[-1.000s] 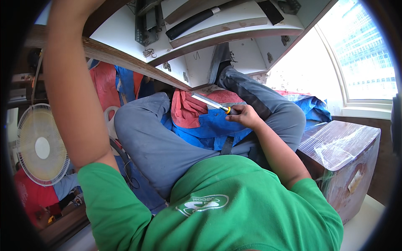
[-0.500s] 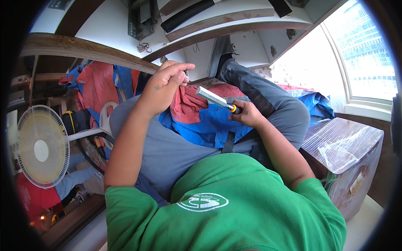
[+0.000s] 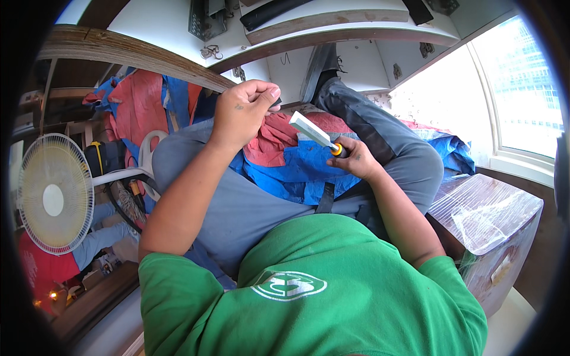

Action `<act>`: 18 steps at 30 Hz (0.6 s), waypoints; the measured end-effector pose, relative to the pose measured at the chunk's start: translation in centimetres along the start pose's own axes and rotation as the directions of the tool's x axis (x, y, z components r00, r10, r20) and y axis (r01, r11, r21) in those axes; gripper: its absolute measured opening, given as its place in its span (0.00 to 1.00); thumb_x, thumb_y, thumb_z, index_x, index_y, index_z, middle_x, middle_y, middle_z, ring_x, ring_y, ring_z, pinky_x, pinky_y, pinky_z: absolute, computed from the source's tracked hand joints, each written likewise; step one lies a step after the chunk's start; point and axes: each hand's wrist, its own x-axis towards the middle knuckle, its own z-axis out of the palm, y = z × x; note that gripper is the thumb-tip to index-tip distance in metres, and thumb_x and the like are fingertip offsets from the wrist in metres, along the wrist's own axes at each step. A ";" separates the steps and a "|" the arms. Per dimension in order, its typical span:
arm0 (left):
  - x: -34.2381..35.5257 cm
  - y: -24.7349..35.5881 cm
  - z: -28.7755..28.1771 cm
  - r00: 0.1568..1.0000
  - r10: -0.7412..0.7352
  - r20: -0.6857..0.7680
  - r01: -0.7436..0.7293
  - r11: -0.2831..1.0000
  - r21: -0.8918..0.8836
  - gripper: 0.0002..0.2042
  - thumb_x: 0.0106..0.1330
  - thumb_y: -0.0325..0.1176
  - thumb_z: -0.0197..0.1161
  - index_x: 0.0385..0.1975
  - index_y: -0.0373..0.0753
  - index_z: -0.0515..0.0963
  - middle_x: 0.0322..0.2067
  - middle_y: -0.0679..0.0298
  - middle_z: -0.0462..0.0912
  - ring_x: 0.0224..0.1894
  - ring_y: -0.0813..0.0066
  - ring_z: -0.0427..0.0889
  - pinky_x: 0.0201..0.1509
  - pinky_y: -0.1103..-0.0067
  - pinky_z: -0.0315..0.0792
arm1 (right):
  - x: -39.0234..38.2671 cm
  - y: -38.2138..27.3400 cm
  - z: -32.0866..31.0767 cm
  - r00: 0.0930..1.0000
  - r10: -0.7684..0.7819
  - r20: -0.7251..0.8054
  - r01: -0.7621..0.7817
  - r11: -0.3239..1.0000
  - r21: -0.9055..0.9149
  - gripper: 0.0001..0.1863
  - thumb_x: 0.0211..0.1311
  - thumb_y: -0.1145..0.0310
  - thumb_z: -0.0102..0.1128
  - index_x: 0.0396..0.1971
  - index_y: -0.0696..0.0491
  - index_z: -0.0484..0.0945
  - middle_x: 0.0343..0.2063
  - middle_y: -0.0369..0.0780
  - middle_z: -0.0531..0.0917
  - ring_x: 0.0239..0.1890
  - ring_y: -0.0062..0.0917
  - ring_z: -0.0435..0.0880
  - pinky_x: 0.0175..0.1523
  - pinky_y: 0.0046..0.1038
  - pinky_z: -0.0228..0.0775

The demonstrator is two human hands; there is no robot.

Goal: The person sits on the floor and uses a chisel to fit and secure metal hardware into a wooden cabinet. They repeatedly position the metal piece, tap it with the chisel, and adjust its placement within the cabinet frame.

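Chisel handle (image 3: 341, 151) mostly hidden by right hand (image 3: 358, 161); left hand's (image 3: 240, 115) dark bit (image 3: 276, 102) unclear.

Silver chisel blade (image 3: 311, 129), yellow-banded black handle (image 3: 341, 151); green shirt (image 3: 362, 279), white emblem (image 3: 291, 286); red and blue tarpaulin (image 3: 309, 169)

A bright window (image 3: 525, 89) stands right of the hands (image 3: 356, 159), a white-panelled cabinet (image 3: 160, 29) beyond them.

No readable text; a white oval emblem (image 3: 289, 286) marks the green shirt (image 3: 368, 296), its lettering unclear
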 end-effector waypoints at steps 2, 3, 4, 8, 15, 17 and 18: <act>0.0 -0.1 0.3 0.998 -0.053 0.012 0.053 0.999 0.007 0.11 0.75 0.32 0.60 0.43 0.27 0.78 0.33 0.58 0.88 0.36 0.75 0.89 0.40 0.80 0.82 | 0.0 0.1 0.0 1.000 -0.019 -0.006 0.019 1.000 -0.021 0.17 0.50 0.73 0.81 0.35 0.55 0.78 0.27 0.28 0.74 0.30 0.13 0.70 0.38 0.21 0.66; 0.0 -0.2 0.4 0.997 -0.066 0.031 0.065 0.998 0.012 0.11 0.76 0.33 0.59 0.43 0.29 0.77 0.35 0.57 0.88 0.37 0.74 0.89 0.40 0.80 0.83 | 0.0 0.1 0.0 1.000 -0.012 -0.011 0.012 1.000 -0.006 0.17 0.49 0.72 0.81 0.35 0.55 0.79 0.26 0.30 0.75 0.30 0.15 0.71 0.38 0.23 0.67; -0.1 -0.3 0.7 0.996 -0.078 0.050 0.077 0.997 0.018 0.11 0.77 0.35 0.58 0.44 0.30 0.77 0.36 0.57 0.88 0.37 0.73 0.89 0.41 0.79 0.83 | 0.0 0.1 0.0 1.000 -0.014 -0.017 0.014 1.000 -0.001 0.17 0.48 0.71 0.81 0.35 0.55 0.79 0.25 0.32 0.75 0.29 0.18 0.71 0.38 0.24 0.68; -0.2 -0.8 1.6 0.995 -0.069 0.072 0.066 0.997 0.046 0.12 0.77 0.34 0.56 0.43 0.29 0.74 0.33 0.54 0.87 0.36 0.72 0.90 0.40 0.78 0.83 | 0.0 0.1 0.0 0.999 -0.022 -0.023 0.023 1.000 0.016 0.18 0.47 0.70 0.81 0.35 0.55 0.80 0.25 0.34 0.76 0.28 0.19 0.72 0.38 0.26 0.69; -0.2 -0.5 1.9 0.983 -0.135 0.121 0.139 0.990 -0.024 0.11 0.78 0.37 0.54 0.46 0.33 0.72 0.37 0.57 0.84 0.37 0.71 0.88 0.42 0.76 0.84 | -0.1 -0.1 -0.1 1.000 -0.013 -0.016 0.013 0.999 0.041 0.17 0.48 0.71 0.80 0.34 0.55 0.79 0.24 0.32 0.74 0.28 0.17 0.70 0.37 0.24 0.67; -0.3 -0.1 1.9 0.979 -0.150 0.138 0.169 0.975 -0.143 0.12 0.78 0.39 0.55 0.47 0.34 0.72 0.38 0.56 0.85 0.37 0.70 0.88 0.43 0.75 0.84 | 0.0 -0.1 -0.1 1.000 0.006 -0.005 -0.006 0.998 0.063 0.17 0.48 0.71 0.80 0.34 0.55 0.79 0.24 0.31 0.74 0.28 0.17 0.70 0.37 0.24 0.67; -0.4 0.1 1.9 0.976 -0.168 0.139 0.187 0.973 -0.139 0.13 0.78 0.39 0.55 0.47 0.34 0.72 0.38 0.55 0.85 0.37 0.70 0.88 0.43 0.75 0.84 | 0.0 -0.1 -0.1 1.000 0.013 -0.004 -0.013 0.997 0.076 0.17 0.48 0.71 0.80 0.33 0.55 0.79 0.24 0.31 0.73 0.28 0.17 0.70 0.36 0.24 0.67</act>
